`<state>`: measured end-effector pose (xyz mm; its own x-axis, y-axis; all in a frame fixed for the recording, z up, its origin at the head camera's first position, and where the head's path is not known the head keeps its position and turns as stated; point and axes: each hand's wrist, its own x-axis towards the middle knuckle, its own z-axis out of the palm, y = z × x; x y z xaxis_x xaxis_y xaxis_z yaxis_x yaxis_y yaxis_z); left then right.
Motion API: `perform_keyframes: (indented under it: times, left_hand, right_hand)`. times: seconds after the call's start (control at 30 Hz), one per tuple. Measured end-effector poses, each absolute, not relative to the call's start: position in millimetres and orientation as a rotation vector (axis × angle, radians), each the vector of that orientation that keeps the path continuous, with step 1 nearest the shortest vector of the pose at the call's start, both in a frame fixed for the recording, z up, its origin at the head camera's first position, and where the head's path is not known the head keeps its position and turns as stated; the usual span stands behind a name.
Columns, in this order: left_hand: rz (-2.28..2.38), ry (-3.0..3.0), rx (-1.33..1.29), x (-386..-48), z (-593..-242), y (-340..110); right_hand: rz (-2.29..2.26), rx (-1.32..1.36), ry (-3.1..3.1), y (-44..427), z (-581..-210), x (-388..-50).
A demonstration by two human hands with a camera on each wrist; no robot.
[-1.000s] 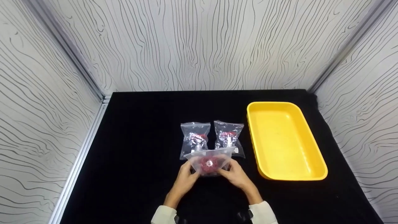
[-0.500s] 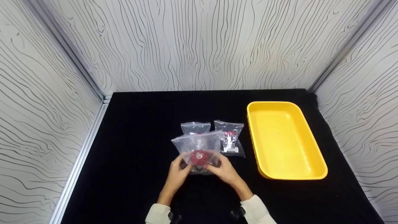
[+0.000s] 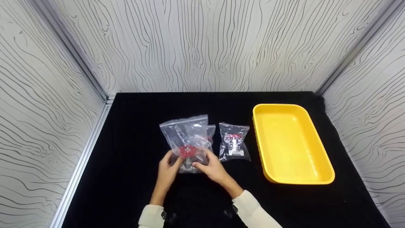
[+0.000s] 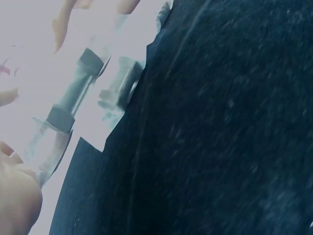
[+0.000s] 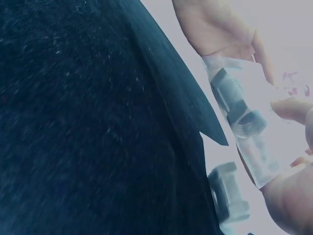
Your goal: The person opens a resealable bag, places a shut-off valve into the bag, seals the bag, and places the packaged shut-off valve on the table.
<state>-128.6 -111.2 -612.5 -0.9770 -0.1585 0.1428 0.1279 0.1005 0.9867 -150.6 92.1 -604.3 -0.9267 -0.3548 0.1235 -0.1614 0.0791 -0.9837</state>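
Observation:
Between both hands is a clear zip bag (image 3: 180, 126) with a metal valve inside, its red handwheel (image 3: 187, 151) facing up. My left hand (image 3: 167, 171) grips the bag's left side around the valve. The right side is gripped by my right hand (image 3: 215, 169), thumb in front. In the left wrist view the valve's metal body (image 4: 73, 98) shows through the plastic. A second bagged valve (image 3: 209, 139) lies behind the held one, mostly covered by it. Further right lies a third bagged valve (image 3: 235, 145), fully visible.
A yellow tray (image 3: 262, 158) with nothing in it stands right of the bags. Black cloth (image 3: 133, 142) covers the table. Wood-patterned white panels (image 3: 202, 47) enclose the back and sides.
Both hands have carried the held bag to the left and tilted it, so more of the valve body shows. The right-hand bag is now fully uncovered.

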Motion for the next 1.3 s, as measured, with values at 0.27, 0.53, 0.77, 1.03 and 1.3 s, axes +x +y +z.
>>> perform_keyframes:
  times: [0.27,0.53,0.77,1.03,1.3]
  left_hand:
    - [-1.924,-2.129,0.184,-137,-608,-133]
    - [-1.888,-2.171,0.260,-152,-605,-153]
    - [-1.880,-2.217,0.307,-165,-611,-166]
    - [-1.793,-2.345,0.352,-177,-616,-178]
    - [-1.710,-2.425,0.398,-179,-620,-183]
  right_hand:
    - [-2.030,-0.517,1.992,69,-602,-161]
    - [-2.014,-0.483,1.971,50,-603,-174]
    - [-2.007,-0.417,1.970,35,-607,-183]
    - [-1.936,-0.333,1.971,24,-614,-190]
    - [-1.921,-0.315,1.959,17,-621,-192]
